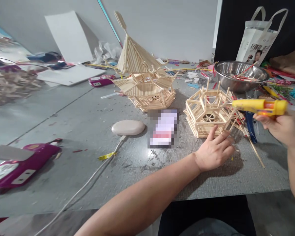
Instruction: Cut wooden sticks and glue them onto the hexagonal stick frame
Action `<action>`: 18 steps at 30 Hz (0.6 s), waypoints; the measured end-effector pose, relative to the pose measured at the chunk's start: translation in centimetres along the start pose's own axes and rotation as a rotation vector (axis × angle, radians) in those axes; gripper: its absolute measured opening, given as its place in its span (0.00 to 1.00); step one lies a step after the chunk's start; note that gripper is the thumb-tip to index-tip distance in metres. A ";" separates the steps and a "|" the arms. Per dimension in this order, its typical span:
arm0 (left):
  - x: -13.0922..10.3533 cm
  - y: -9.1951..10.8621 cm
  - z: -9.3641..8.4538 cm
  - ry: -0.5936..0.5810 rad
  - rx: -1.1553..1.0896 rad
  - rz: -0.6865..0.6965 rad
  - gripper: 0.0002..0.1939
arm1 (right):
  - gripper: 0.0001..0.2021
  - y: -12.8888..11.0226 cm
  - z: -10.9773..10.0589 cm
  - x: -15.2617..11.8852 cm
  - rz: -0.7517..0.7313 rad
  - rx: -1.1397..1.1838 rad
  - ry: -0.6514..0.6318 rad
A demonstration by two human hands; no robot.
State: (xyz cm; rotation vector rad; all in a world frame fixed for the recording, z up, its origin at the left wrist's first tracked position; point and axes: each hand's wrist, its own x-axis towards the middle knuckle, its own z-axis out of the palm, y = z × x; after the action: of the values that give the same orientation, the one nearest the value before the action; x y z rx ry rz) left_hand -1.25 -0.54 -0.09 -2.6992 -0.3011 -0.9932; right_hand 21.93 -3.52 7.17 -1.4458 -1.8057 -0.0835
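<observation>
My right hand [277,126] is wrapped round a yellow hot glue gun [259,105], slightly blurred. Its nozzle points left, at the upper right of a small hexagonal frame of thin wooden sticks [207,113]. Several short sticks stand upright from the frame's top ring. At the frame's near lower edge lies my left hand [216,149], index finger stretched towards the lattice and the other fingers bent a little. Contact there is likely, though no grip shows. Behind and left stands a stick pagoda model [145,82] with a pointed roof.
A steel bowl [227,77] with red-marked sticks stands behind the frame; loose sticks and a dark blue tool [250,127] lie right of it. A blurred phone [163,129], white oval device [128,127] with cable and purple power strip [27,164] are leftward. A white bag [252,42] stands at back right.
</observation>
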 end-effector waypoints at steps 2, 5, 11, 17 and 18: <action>0.0 0.0 0.0 -0.004 -0.003 -0.009 0.09 | 0.13 0.4 -1.1 0.3 0.102 0.183 0.039; 0.0 0.0 0.1 -0.007 -0.008 -0.014 0.08 | 0.14 0.8 -2.9 0.8 0.198 0.335 0.140; -0.1 -0.2 0.2 0.027 -0.034 -0.020 0.06 | 0.26 4.4 -6.1 0.5 0.379 0.294 0.565; 0.2 -0.4 -0.2 0.010 -0.060 0.043 0.06 | 0.25 12.1 -6.1 -1.4 1.086 0.210 0.371; 0.3 -0.4 -0.2 0.020 -0.065 0.050 0.06 | 0.24 13.1 -5.8 -1.6 1.117 0.197 0.334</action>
State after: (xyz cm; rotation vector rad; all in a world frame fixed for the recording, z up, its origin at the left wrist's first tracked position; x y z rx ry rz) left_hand -1.28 -0.22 0.32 -2.7388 -0.1999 -1.0317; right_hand 36.15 -3.28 4.72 -1.9415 -0.5565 0.3852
